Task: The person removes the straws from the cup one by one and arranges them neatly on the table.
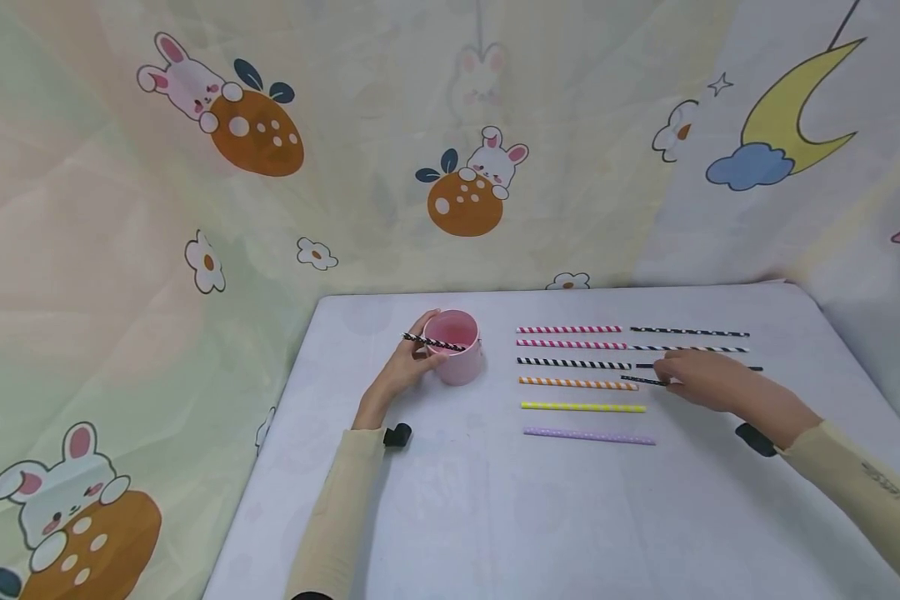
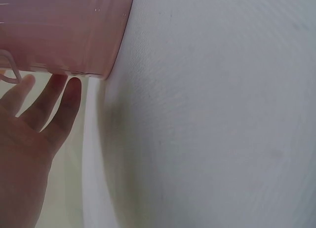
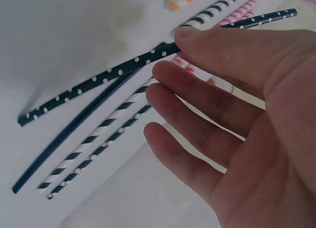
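A pink cup [image 1: 461, 367] [image 2: 64, 30] stands on the white table [image 1: 495, 517]. My left hand [image 1: 408, 367] [image 2: 29, 139] is against the cup's left side. It pinches a black patterned straw [image 1: 438, 342] whose far end is inside the cup. Three of its fingers lie straight by the cup's base. To the right, my right hand [image 1: 705, 379] [image 3: 247, 114] pinches a black white-dotted straw [image 1: 642, 381] [image 3: 98, 80] near one end, slightly above the table. The other fingers of that hand are loosely spread.
Straws lie in two columns: two pink striped ones [image 1: 568, 329], a black-and-white one [image 1: 573, 363], orange [image 1: 577, 383], yellow [image 1: 583, 407] and purple [image 1: 588, 436]. On the right are dark straws [image 1: 688, 332], one striped [image 3: 98, 133]. Printed curtains surround the table.
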{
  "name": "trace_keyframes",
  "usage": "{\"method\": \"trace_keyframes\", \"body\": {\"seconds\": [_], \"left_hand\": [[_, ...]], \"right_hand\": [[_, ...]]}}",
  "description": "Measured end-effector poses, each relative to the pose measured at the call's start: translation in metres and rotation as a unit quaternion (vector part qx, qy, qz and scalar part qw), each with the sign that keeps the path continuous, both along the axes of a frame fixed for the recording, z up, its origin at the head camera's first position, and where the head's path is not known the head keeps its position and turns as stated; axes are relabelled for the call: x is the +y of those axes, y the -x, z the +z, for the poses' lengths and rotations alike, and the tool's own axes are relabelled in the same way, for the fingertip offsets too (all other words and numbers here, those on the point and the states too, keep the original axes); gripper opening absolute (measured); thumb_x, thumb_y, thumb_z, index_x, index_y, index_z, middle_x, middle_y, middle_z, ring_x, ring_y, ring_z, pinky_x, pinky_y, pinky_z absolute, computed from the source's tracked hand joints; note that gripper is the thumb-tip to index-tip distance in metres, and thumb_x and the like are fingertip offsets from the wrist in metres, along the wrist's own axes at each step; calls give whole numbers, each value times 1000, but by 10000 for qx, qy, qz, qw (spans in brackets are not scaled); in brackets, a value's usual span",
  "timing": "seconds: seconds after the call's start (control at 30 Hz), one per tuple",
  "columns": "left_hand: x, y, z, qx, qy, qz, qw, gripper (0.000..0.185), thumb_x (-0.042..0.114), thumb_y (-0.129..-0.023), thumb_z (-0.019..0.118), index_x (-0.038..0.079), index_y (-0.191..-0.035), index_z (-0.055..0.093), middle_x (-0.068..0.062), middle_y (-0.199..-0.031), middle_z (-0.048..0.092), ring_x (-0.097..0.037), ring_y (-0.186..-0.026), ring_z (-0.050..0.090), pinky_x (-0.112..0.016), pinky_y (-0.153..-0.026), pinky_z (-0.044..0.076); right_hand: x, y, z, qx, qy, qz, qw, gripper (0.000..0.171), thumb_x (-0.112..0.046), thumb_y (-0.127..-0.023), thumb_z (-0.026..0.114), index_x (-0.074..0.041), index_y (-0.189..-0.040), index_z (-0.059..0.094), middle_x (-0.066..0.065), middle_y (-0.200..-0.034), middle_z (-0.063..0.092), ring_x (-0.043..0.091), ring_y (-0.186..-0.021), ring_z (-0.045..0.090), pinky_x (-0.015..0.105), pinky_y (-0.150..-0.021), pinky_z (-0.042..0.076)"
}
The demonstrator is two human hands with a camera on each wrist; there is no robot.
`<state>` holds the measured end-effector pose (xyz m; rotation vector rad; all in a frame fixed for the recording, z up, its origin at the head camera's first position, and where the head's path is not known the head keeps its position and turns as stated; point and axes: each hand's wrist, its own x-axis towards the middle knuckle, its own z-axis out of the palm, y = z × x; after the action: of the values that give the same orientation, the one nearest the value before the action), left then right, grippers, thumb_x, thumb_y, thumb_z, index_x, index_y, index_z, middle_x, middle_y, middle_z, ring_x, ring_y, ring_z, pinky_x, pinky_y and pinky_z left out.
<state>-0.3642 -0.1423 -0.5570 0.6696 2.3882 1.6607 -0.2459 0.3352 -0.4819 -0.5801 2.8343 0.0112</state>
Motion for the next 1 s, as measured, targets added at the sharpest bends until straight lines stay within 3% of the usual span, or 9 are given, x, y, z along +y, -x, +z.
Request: {"method": "trace_keyframes", "body": {"seconds": [0.23, 0.63, 1.0], "left_hand": [[-1, 0, -1, -2, -7, -10, 10000, 79, 24, -90, 76, 43, -153, 33, -6, -147, 48, -24, -118, 54, -41, -101, 46], [0, 1, -2, 30, -6, -46, 10000, 79, 28, -90, 76, 42, -154, 32, -4, -150, 48, -22, -120, 52, -40, -99, 47], [1, 2, 0, -134, 108, -77, 9998, 82, 14, -93, 71, 28, -160, 25, -14, -153, 42, -27, -119, 50, -36, -99, 45]], "right_hand": [[25, -2, -16, -146, 61, -211, 9997, 8, -7, -88, 74, -10, -93, 69, -1, -84, 64, 15, -74, 56, 38, -69, 53], [52, -6, -31, 111, 26, -464, 9989, 11, -4, -85, 75, -9, -92, 69, -1, -84, 64, 16, -75, 57, 42, -73, 54], [55, -2, -42, 255, -78, -644, 9976, 13, -5, -84, 77, -8, -93, 69, 1, -84, 64, 18, -75, 59, 42, -72, 53]]}}
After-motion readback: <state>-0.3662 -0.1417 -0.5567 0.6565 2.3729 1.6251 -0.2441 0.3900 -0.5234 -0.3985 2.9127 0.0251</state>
